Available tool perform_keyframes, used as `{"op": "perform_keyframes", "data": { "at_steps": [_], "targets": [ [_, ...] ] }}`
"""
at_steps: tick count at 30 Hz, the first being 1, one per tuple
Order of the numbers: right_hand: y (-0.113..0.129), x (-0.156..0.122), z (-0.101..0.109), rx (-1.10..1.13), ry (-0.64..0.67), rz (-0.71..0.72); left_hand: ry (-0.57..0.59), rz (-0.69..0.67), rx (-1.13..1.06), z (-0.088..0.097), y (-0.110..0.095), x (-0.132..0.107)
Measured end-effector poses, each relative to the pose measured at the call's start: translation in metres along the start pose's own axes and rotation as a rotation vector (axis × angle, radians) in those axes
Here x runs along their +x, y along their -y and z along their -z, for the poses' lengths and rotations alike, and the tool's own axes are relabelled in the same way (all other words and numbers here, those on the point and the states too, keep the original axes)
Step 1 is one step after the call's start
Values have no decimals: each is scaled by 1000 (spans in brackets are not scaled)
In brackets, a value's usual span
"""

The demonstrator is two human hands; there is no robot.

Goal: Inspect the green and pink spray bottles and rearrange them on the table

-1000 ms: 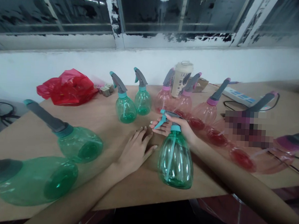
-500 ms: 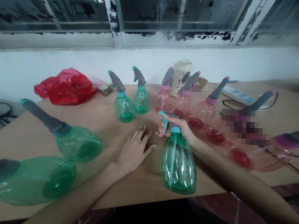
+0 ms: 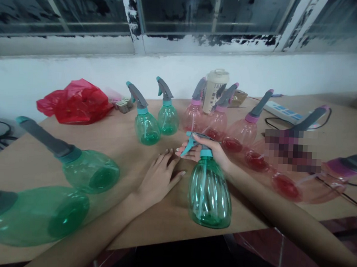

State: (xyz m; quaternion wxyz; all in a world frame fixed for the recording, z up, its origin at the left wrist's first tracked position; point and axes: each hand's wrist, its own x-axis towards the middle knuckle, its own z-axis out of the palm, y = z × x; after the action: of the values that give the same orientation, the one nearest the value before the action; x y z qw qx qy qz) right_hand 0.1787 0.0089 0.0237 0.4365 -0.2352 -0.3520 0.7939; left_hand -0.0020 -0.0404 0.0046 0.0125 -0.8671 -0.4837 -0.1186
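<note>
Near the front edge of the table is a green spray bottle point(image 3: 210, 195) with a grey and teal trigger head. My right hand point(image 3: 215, 149) is round its neck and head, the thumb over the top; its fingers extend behind the teal trigger point(image 3: 188, 145). Whether the bottle's base rests on the table I cannot tell. Palm down on the tabletop, my left hand point(image 3: 160, 174) is open and empty, left of that bottle. Two more green spray bottles point(image 3: 147, 128) point(image 3: 168, 119) stand behind my hands, and two others point(image 3: 91, 170) point(image 3: 39, 216) are at the left.
Several pink spray bottles point(image 3: 241, 133) curve along the right side of the wooden table point(image 3: 129, 155). A paper cup point(image 3: 215, 91) stands at the back beside them. A red plastic bag point(image 3: 76, 104) lies back left, and a power strip point(image 3: 289, 113) with cables back right.
My right hand's fingers have loosened and straightened to the left, and the trigger has swung outward. My left hand stays flat on the table. The view has shifted slightly.
</note>
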Motion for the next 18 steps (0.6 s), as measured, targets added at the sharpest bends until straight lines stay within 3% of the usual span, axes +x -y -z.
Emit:
{"op": "perform_keyframes", "data": {
  "at_steps": [12,18],
  "targets": [
    [-2,1,2,-10,41,-18,-1,-1,14,2,-1,0],
    [-2,1,2,6,0,6,-2,-7,4,2,0,0]
  ]
}}
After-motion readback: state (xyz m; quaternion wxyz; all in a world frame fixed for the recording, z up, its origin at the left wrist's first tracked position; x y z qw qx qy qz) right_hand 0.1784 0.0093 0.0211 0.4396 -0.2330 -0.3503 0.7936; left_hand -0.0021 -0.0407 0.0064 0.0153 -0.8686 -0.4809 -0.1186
